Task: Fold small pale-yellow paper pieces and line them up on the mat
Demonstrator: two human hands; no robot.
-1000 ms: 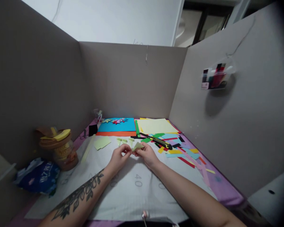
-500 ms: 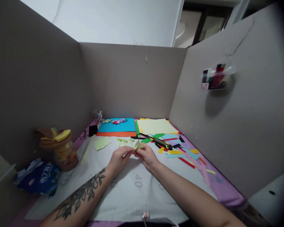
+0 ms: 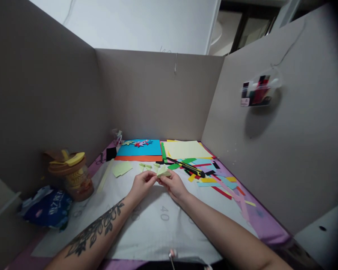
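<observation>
Both hands meet over the white mat, pinching a small folded piece of light green paper [image 3: 163,172]. My left hand [image 3: 142,184] holds its left edge between thumb and fingers. My right hand [image 3: 175,185] grips it from the right and below. Small folded green pieces [image 3: 145,167] lie just beyond my left hand. A flat stack of light green paper [image 3: 122,169] rests farther left. The yellow-and-black cutter [image 3: 193,169] lies beyond my right hand, beside scattered coloured paper strips [image 3: 209,180].
Blue paper [image 3: 138,150] with small paper stars and a cream stack [image 3: 186,150] lie at the back. A lidded brown cup [image 3: 78,182] and a blue packet [image 3: 47,208] stand at the left. Grey panels surround the table; a clear container [image 3: 257,92] hangs on the right one.
The folded green paper has tipped lower and flatter between my fingers. The fingers of my left hand have curled in more. The view has shifted slightly.
</observation>
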